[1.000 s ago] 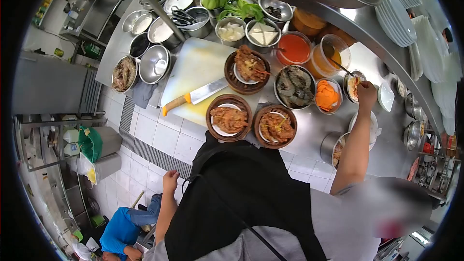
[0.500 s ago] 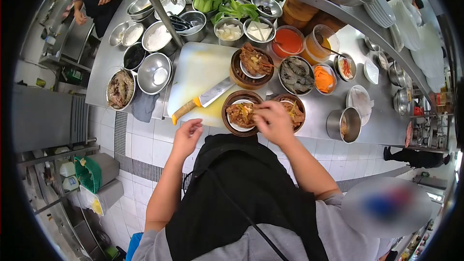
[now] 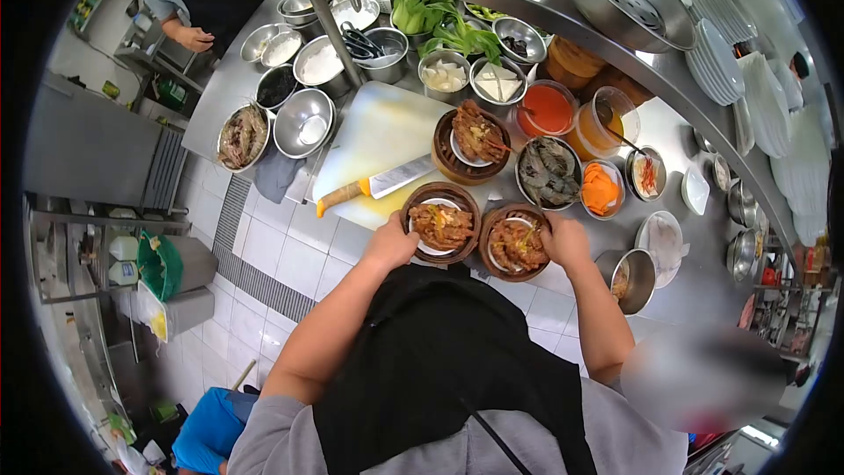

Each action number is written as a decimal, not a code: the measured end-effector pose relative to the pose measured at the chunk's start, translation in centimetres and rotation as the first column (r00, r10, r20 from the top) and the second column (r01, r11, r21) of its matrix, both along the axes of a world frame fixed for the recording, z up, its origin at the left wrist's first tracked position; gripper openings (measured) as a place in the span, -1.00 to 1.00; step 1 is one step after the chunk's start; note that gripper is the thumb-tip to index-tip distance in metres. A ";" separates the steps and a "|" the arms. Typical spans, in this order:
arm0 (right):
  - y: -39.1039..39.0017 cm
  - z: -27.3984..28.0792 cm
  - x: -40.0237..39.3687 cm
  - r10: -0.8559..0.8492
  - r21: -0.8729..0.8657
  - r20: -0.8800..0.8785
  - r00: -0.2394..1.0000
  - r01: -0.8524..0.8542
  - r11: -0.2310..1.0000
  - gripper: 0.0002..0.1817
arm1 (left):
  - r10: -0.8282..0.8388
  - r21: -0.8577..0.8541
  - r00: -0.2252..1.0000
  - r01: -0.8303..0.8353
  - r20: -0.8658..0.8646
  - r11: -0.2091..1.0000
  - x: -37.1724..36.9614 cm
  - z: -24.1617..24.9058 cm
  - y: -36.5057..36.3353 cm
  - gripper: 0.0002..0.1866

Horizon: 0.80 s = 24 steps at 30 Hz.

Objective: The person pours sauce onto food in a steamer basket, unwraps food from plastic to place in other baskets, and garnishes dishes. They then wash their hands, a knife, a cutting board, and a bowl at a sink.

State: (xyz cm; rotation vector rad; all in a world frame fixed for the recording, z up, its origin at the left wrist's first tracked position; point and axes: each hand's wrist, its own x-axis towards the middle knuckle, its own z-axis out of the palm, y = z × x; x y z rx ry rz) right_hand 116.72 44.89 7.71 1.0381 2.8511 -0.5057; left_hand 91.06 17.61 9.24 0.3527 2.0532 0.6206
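Brown round wooden steamer [image 3: 440, 258] at near counter edge, clamped at left rim in left hand [image 3: 393, 242]. Second brown round steamer [image 3: 514, 276] close on right, right rim gripped in right hand [image 3: 567, 242]. Hands apart; reddish-brown meat pieces [image 3: 441, 223] in both. Open white plastic board [image 3: 378, 123] beyond yellow-ended knife [image 3: 378, 185], far left. Bare steel between orange-slice bowl [image 3: 601, 189] and deep steel pot [image 3: 638, 279], right. Grey shrimp in round bowl [image 3: 549, 172], farther.

Both forearms reach forward, left hand [image 3: 389, 244] and right hand [image 3: 565, 242] apart, fingers curled.
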 end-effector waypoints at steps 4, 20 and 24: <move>0.4 4.3 -2.1 0.186 -0.030 -0.033 0.982 -0.187 0.982 -0.65 | -0.026 -0.023 0.965 0.021 -0.262 1.000 0.0 -3.9 -1.3 -0.47; -4.7 -0.7 -14.2 0.176 -0.011 -0.122 0.977 -0.178 0.984 -0.30 | 0.668 0.067 0.673 -0.687 -0.318 0.724 -17.7 3.2 -36.3 -0.57; -5.3 -0.6 -15.8 0.095 -0.001 0.012 0.995 -0.095 0.995 -0.37 | 0.650 0.076 0.641 -0.686 -0.408 0.724 -33.0 1.8 -42.6 -0.63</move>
